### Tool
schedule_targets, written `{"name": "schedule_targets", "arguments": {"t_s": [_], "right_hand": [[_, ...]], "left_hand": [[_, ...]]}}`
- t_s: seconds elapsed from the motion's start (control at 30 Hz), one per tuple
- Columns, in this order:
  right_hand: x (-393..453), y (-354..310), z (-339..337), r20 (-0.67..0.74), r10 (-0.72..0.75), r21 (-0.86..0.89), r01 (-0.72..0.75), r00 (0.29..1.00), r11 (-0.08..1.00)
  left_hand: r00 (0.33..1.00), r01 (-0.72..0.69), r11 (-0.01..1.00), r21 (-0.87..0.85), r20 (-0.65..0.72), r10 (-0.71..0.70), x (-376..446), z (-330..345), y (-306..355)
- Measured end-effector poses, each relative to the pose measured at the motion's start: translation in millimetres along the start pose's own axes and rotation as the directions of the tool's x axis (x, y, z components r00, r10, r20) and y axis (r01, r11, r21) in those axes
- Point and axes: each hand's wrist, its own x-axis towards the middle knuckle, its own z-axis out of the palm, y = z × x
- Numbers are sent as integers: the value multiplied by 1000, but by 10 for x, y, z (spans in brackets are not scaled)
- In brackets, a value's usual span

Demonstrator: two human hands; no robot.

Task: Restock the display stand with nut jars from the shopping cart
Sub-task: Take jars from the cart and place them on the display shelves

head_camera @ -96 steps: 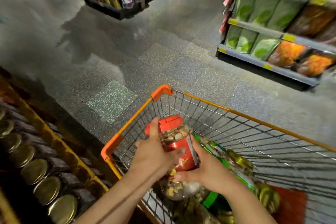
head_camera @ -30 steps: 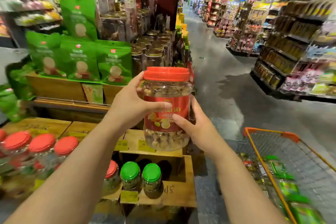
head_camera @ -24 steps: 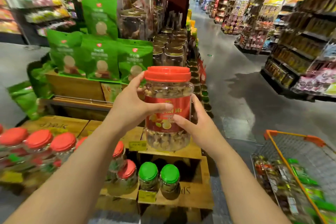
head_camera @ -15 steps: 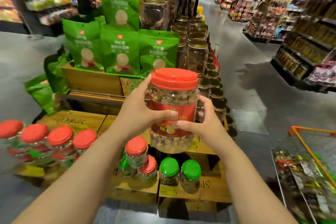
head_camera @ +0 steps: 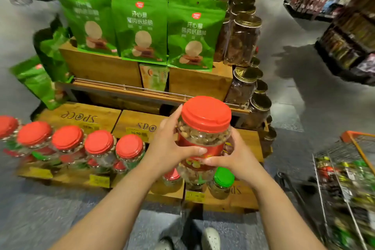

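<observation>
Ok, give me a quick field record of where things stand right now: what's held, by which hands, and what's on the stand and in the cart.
held item: red-lidded nut jar, upright, above the stand's lower tier
left hand: gripping the jar's left side
right hand: gripping the jar's right side
stand front row: red-lidded jars lined up to the left of the hands
below the held jar: green-lidded jar on a wooden crate
upper tier: green snack bags; gold-lidded jars on the right
shopping cart: at right, still holding stock, blurred
placement: not yet done
</observation>
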Motion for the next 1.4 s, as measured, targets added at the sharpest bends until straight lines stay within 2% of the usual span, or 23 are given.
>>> {"name": "schedule_targets", "arguments": {"t_s": [0.3,0.67,0.87,0.97,1.4], "right_hand": [[380,799,284,23,119,-61,-117,993,991],[706,1917,480,30,193,-140,-187,981,972],[902,2291,629,47,204,-200,-191,978,961],[980,2445,690,47,211,-210,-197,976,958],[1280,3053,802,98,240,-214,-215,966,953]], "left_hand": [[991,124,992,18,38,-125,84,382,-805],[985,163,981,101,41,-168,23,1024,-1666],[986,166,985,52,9,-167,12,1216,-2052],[977,213,977,30,2,-213,11,1332,-2270],[967,254,965,70,-37,-252,24,1750,-2913]]}}
